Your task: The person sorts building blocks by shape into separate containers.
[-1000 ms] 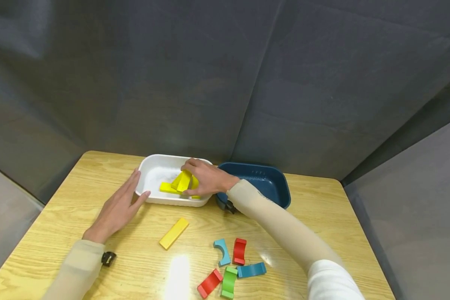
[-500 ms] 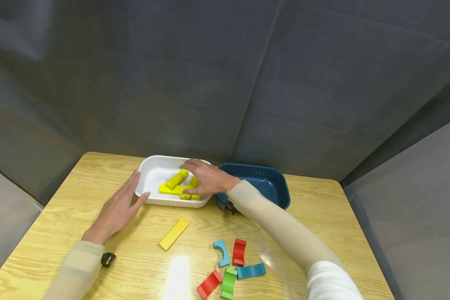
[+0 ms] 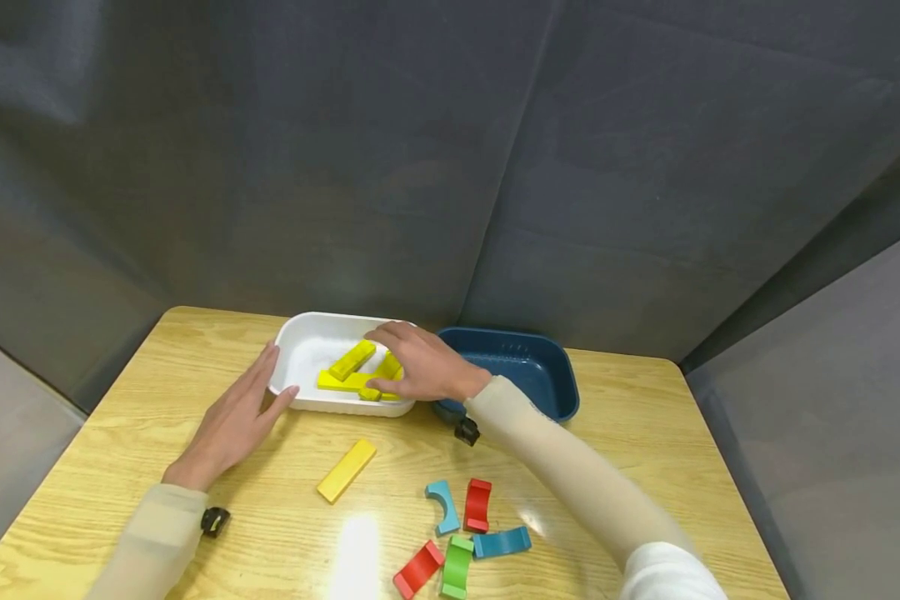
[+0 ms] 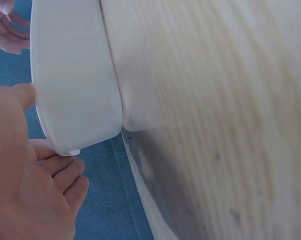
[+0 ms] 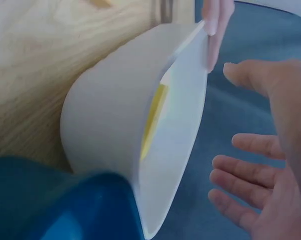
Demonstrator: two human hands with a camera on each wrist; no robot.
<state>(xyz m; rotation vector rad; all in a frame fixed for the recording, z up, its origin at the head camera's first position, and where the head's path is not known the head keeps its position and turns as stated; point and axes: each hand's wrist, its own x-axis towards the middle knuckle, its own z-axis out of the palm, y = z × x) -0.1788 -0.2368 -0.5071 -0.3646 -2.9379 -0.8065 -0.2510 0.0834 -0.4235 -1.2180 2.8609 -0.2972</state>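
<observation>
A white plastic bin point(image 3: 297, 354) stands near the table's back edge with several yellow blocks point(image 3: 352, 358) lying loose inside. Over its right part hovers my right hand point(image 3: 429, 367), thumb and fingers apart. In the right wrist view that hand point(image 5: 263, 170) has nothing between its fingers. My left hand point(image 3: 228, 421) touches the bin's left end, its fingers mostly straight along the outside. The left wrist view has the left hand point(image 4: 45, 180) against the bin's corner point(image 4: 75, 100). One more yellow block point(image 3: 347, 472) lies on the table in front of the bin. My right hand hides some of the blocks.
A dark blue bin point(image 3: 547, 375) stands right of the white one, partly under my right forearm. Nearer the front lie arch-shaped blocks: light blue point(image 3: 447, 508), red point(image 3: 477, 505), blue point(image 3: 502, 542), green point(image 3: 457, 568) and another red block point(image 3: 418, 570). A dark curtain point(image 3: 390, 167) hangs behind.
My right hand has let go of a yellow block, which now lies on the others in the white bin. The hand has then shifted slightly right. My left hand stays put.
</observation>
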